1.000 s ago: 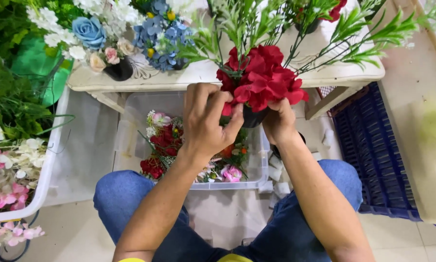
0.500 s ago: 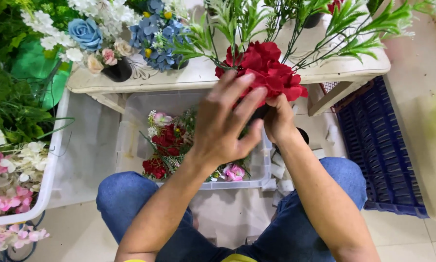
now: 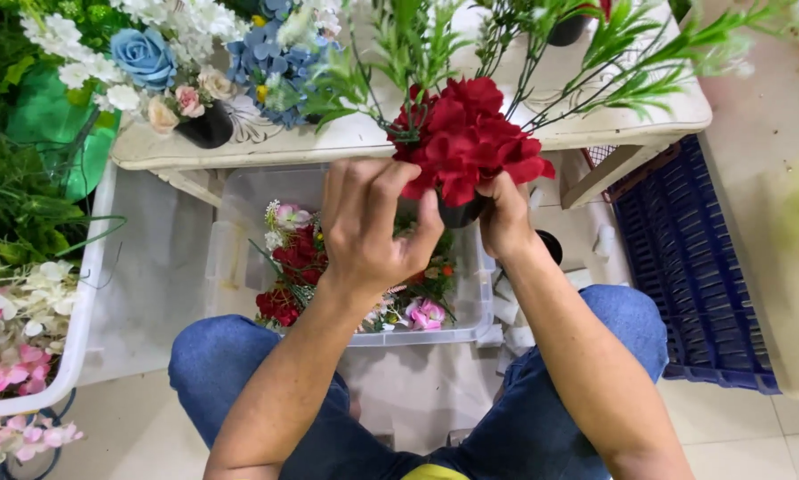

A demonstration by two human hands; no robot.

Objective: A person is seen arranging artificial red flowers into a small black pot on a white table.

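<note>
We see the right hand [image 3: 506, 218] clamped around a small black pot [image 3: 460, 213] of red flowers [image 3: 466, 142]; left hand [image 3: 368, 227] fingers curl, touching the blooms.

White table [image 3: 364, 140]: black pot [image 3: 205, 129] with mixed flowers, green sprigs [image 3: 630, 53].

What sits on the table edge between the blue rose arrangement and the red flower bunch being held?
In the head view, a cluster of blue hydrangea-like flowers with yellow accents sits between the blue rose arrangement and the red flower bunch.
</note>
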